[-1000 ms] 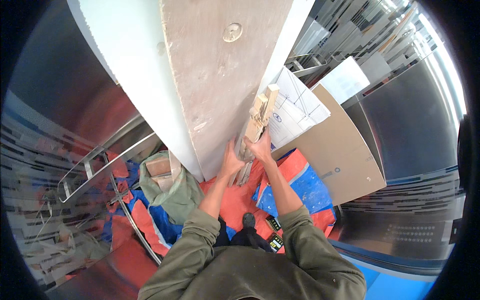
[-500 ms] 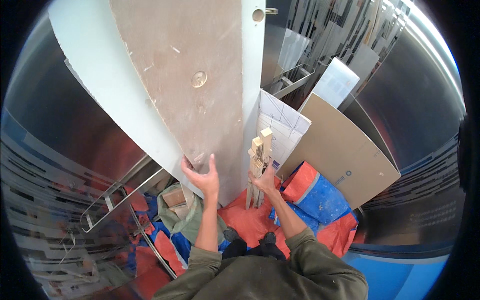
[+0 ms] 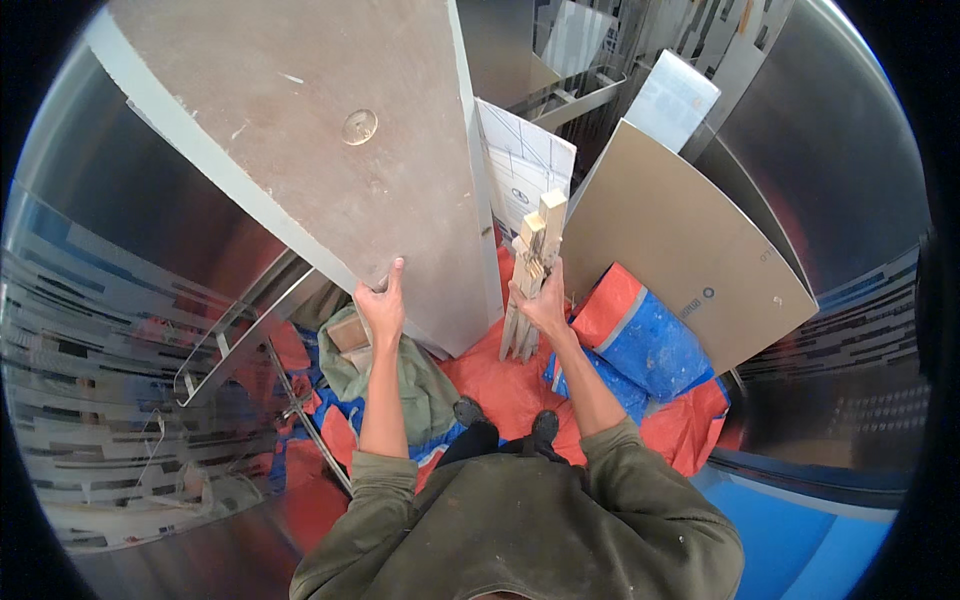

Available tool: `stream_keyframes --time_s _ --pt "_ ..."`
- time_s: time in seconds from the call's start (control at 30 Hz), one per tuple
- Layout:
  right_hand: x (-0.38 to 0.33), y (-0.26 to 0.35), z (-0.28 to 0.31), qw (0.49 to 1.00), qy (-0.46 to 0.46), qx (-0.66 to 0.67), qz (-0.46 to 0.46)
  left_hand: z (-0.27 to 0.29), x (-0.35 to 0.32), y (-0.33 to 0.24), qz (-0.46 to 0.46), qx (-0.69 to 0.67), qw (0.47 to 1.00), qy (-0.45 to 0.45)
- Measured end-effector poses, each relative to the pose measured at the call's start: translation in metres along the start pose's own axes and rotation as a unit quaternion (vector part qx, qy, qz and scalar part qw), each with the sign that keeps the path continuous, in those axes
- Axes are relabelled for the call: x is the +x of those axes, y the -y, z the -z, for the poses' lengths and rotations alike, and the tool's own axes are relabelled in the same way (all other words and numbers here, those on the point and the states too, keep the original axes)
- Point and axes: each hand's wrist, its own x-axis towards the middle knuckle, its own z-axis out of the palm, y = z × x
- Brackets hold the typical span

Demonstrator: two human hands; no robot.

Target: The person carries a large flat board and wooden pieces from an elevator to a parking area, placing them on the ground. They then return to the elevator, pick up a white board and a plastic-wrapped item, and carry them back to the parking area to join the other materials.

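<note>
My left hand (image 3: 381,305) presses flat against the lower edge of a large brown board (image 3: 330,150) that leans upright in front of me, fingers spread and thumb up. My right hand (image 3: 541,300) grips a bundle of pale wooden sticks (image 3: 530,270) that stands upright on the orange tarp (image 3: 510,385), just right of the board's white edge. My shoes (image 3: 505,420) stand on the tarp below the hands.
A tan panel (image 3: 690,240) leans at the right, with a white printed sheet (image 3: 525,165) and a pale slab (image 3: 670,100) behind. A folded blue and orange tarp (image 3: 640,335) lies by it. A green cloth bag (image 3: 395,370) and metal bars (image 3: 250,320) sit at the left.
My left hand left the stick bundle, went to the board's lower edge and now sits further right on it. The right hand kept hold of the sticks. The view tilted.
</note>
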Motion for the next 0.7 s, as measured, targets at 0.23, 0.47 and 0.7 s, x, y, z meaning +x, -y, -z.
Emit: stream_keyframes --time_s 0.23,0.47,0.7 --pt "-0.007 -0.029 0.013 0.987 0.064 0.121 -0.079 -0.021 -0.055 -0.022 0.028 0.101 0.994 0.041" --pt "-0.018 -0.009 0.043 0.991 0.065 0.115 -0.021 -0.057 -0.096 -0.062 -0.041 0.061 0.997 0.000" --pt "-0.024 -0.016 0.065 0.999 0.030 0.031 0.015 -0.085 -0.105 -0.085 0.007 0.029 0.999 0.015"
